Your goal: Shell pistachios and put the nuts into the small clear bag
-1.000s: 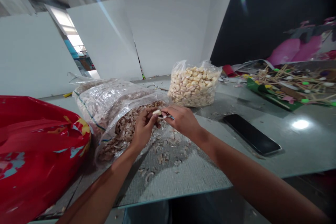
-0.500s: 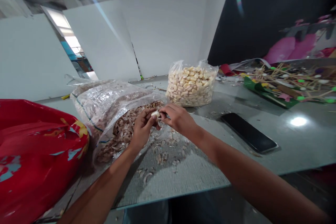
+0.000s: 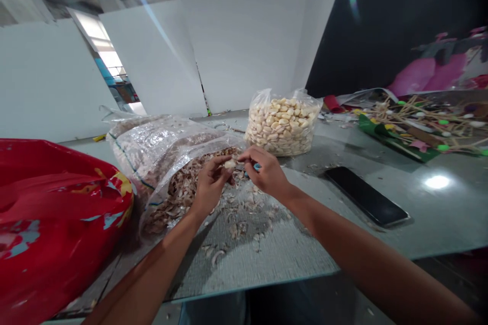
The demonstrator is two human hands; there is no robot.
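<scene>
Pale bean (image 3: 230, 163) up in the fingers, held over the table (image 3: 274, 259), just by the mouth of a clear plastic bag (image 3: 163, 129)! From the left, then: a red plastic bag (image 3: 57, 208) slumps near the edge, and beside it lies that clear one, brown skins (image 3: 183, 183) heaped in its opening. Going by that heap and the well-filled bag of beans (image 3: 284, 119) standing farther right, I'd judge a good deal is done. This single bean shows pale too, but it's in hand, not yet among the others; how many are left, I can't say.

Now the left hand (image 3: 209, 185): forearm rising from lower left, thumb and fingertips in a narrow pinch on the bean. Opposite, the right hand (image 3: 267, 170), forearm slanting in from lower right, back of the hand up, fingers curled, tips right beside the bean. There's a small blue object (image 3: 257, 166) tucked in that curl, perhaps a tool's handle, though too little shows to be sure. Skin scraps (image 3: 238, 228) litter the tabletop below. Over to the right, a black phone (image 3: 366, 195) lies flat, and past it a green sheet (image 3: 396, 141) beside a jumble of thin sticks (image 3: 415, 111).
</scene>
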